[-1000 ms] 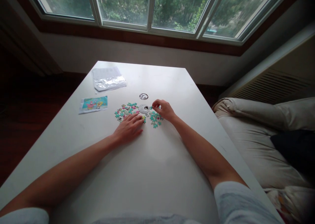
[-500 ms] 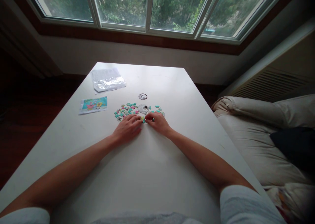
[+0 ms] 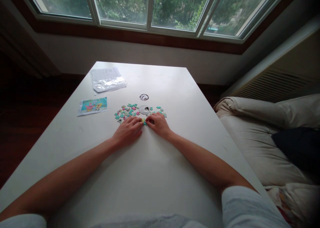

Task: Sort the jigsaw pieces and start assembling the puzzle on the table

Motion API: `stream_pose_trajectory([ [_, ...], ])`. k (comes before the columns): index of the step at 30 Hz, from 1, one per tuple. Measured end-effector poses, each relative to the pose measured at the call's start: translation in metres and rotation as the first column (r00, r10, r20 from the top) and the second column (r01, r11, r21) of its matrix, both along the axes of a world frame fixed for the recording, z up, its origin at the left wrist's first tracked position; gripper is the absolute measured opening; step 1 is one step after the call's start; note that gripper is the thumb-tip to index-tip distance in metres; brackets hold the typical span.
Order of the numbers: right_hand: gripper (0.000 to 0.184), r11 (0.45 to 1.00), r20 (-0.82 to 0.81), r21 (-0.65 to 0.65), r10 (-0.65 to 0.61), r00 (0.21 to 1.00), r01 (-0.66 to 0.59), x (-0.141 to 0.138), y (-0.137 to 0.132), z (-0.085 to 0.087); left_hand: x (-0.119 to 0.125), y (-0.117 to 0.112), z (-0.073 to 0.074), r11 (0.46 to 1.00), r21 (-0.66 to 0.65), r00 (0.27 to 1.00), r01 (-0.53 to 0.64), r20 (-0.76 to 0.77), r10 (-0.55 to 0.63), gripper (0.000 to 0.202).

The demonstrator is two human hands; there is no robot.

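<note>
My left hand (image 3: 128,129) rests on the white table with its fingertips at a few joined yellow and teal jigsaw puzzle pieces (image 3: 144,122). From the other side, my right hand (image 3: 158,124) pinches at the same pieces, thumb and index finger bent together. Fingers partly cover the pieces between them. Loose puzzle pieces (image 3: 127,111), mostly teal with some pink, lie spread just beyond my left hand. A smaller group of pieces (image 3: 160,109) lies past my right hand. Between the groups sits a round silvery disc (image 3: 144,109) with a dark spot.
A cartoon picture sheet (image 3: 93,105) lies at the left of the white table (image 3: 155,174). Behind it is a clear plastic bag with papers (image 3: 107,79). Another small round item (image 3: 144,97) lies further back. A beige sofa (image 3: 252,144) stands along the right side.
The whole view has shifted slightly. Both hands stay at the joined pieces, and the right fingers look a little more closed around them.
</note>
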State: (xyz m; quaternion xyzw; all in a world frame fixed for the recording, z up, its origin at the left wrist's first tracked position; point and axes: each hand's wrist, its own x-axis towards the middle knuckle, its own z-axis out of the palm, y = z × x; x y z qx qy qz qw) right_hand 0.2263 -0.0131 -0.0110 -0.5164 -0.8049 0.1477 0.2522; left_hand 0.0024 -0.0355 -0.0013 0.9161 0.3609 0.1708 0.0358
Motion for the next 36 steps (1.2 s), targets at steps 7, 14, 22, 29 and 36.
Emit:
stream_pose_trajectory([
  [7, 0.008, 1.0, 0.042, 0.015, -0.009, 0.999, 0.008, 0.001, 0.001, -0.003, 0.0, -0.002, 0.001, 1.0, -0.009, 1.0, 0.007, 0.0, -0.007, 0.037],
  [14, 0.011, 0.998, 0.042, 0.059, -0.028, 0.999, 0.025, 0.004, 0.002, -0.003, 0.0, -0.002, 0.001, 1.0, -0.011, 1.0, 0.012, -0.019, -0.012, 0.038],
  [22, 0.012, 0.995, 0.037, 0.097, -0.005, 0.999, 0.002, 0.028, 0.009, 0.01, -0.002, -0.003, 0.002, 1.0, -0.004, 1.0, 0.016, -0.026, -0.016, 0.039],
  [29, 0.013, 0.98, 0.062, 0.162, 0.107, 0.992, -0.116, 0.03, 0.007, 0.011, 0.001, -0.01, 0.007, 1.0, 0.011, 0.998, 0.006, -0.065, -0.005, 0.035],
  [36, 0.011, 0.986, 0.005, 0.157, 0.055, 0.998, -0.055, 0.034, 0.013, 0.01, 0.005, -0.019, 0.007, 1.0, 0.011, 0.995, 0.013, -0.095, -0.012, 0.037],
])
